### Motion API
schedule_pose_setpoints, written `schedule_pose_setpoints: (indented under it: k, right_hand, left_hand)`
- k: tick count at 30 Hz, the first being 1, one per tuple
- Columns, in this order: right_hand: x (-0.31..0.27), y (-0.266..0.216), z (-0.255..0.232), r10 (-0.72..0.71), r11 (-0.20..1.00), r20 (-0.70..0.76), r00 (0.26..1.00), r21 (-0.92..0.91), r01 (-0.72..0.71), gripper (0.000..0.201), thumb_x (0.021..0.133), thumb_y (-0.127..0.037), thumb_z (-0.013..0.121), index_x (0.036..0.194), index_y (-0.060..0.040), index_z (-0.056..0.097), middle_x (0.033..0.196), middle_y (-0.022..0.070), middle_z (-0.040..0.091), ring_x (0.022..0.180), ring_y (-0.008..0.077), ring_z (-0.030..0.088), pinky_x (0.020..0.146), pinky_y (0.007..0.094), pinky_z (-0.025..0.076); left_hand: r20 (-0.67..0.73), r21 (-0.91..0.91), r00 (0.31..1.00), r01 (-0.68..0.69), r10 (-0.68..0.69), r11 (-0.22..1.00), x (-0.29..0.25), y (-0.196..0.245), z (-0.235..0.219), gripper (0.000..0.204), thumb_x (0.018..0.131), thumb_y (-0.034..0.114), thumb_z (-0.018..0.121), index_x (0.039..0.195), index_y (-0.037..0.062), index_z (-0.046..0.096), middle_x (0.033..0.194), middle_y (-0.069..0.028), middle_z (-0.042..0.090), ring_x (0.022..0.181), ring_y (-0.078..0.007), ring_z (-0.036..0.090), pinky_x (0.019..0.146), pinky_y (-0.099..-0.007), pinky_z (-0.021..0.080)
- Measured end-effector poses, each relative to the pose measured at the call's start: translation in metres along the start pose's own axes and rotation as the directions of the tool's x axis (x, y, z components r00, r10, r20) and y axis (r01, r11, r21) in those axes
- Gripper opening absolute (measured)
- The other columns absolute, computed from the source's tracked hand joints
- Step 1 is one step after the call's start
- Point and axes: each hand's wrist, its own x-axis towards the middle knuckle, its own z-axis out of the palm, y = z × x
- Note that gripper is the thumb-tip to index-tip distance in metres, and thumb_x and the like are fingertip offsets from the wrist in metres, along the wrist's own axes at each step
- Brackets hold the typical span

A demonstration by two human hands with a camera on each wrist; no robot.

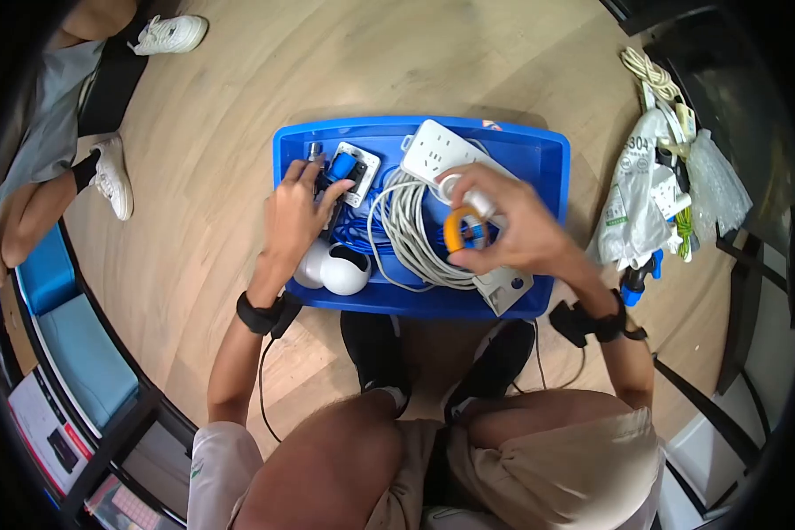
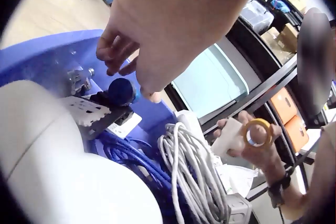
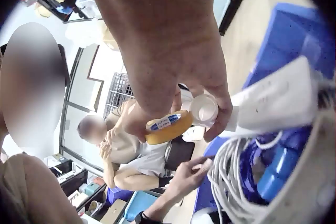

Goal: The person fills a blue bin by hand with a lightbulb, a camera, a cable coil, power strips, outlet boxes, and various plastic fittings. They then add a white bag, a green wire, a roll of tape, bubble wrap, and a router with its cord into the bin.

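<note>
The right hand is pinching a yellow ring and white roll over the blue bin. Only the left wrist view is showing the ring's hole fully round. The left hand is hanging near a blue round thing, fingers loosely bent.

In the head view, the right hand covers part of the white power strip, and the coiled white cable hides some blue cable. Whether the left hand touches the metal fitting is unclear. The yellow roll's label print is too small to read. The left wrist view crops a white rounded device.
</note>
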Motion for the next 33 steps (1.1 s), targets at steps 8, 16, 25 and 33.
schedule_pose_setpoints:
  k: [8,16,25,33]
  right_hand:
    - [-0.022,0.076,0.056,-0.298,0.849,0.194,0.935,-0.394,0.352,0.066,0.076,-0.031,0.083,0.131,-0.0057,0.059,0.141,0.0177,0.051,0.134,0.0347,0.051,0.111,0.0413,0.048]
    - [-0.048,0.044,0.052,-0.418,0.272,-0.004,0.908,-0.955,0.121,0.038,0.09,-0.029,0.067,0.125,-0.0146,0.064,0.14,0.0117,0.059,0.136,0.0273,0.052,0.092,0.0364,0.057]
    - [-0.207,0.046,-0.066,-0.003,0.496,-0.923,0.385,-0.335,-0.801,0.07,0.085,-0.043,0.081,0.142,-0.0109,0.055,0.145,0.0263,0.05,0.132,0.0432,0.05,0.103,0.0499,0.05]
    - [-0.264,0.146,-0.104,0.36,0.38,-0.884,0.299,-0.153,-0.912,0.113,0.074,-0.059,0.086,0.163,-0.0185,0.029,0.158,0.0434,0.024,0.147,0.064,0.02,0.121,0.0615,0.029]
  left_hand:
    - [-0.086,-0.11,0.986,-0.153,0.144,0.982,-0.022,-0.007,-0.028,0.039,0.1,0.029,0.07,0.127,0.0012,0.068,0.109,-0.019,0.073,0.086,-0.0326,0.073,0.069,-0.0393,0.056]
    - [0.036,-0.216,0.998,-0.034,0.043,0.976,-0.025,0.012,-0.048,0.037,0.104,0.024,0.066,0.13,-0.001,0.066,0.091,-0.0127,0.071,0.06,-0.0173,0.049,0.054,-0.0341,0.04]
    - [0.024,-0.199,0.999,0.038,-0.034,0.979,-0.019,0.017,-0.064,0.04,0.105,0.027,0.064,0.134,-0.0002,0.066,0.101,-0.0129,0.071,0.058,-0.0139,0.047,0.054,-0.0319,0.039]
    - [0.009,-0.183,1.0,0.01,-0.008,0.983,-0.016,0.037,-0.073,0.04,0.105,0.026,0.064,0.135,0.0013,0.066,0.095,-0.0112,0.07,0.058,-0.0132,0.047,0.053,-0.0326,0.038]
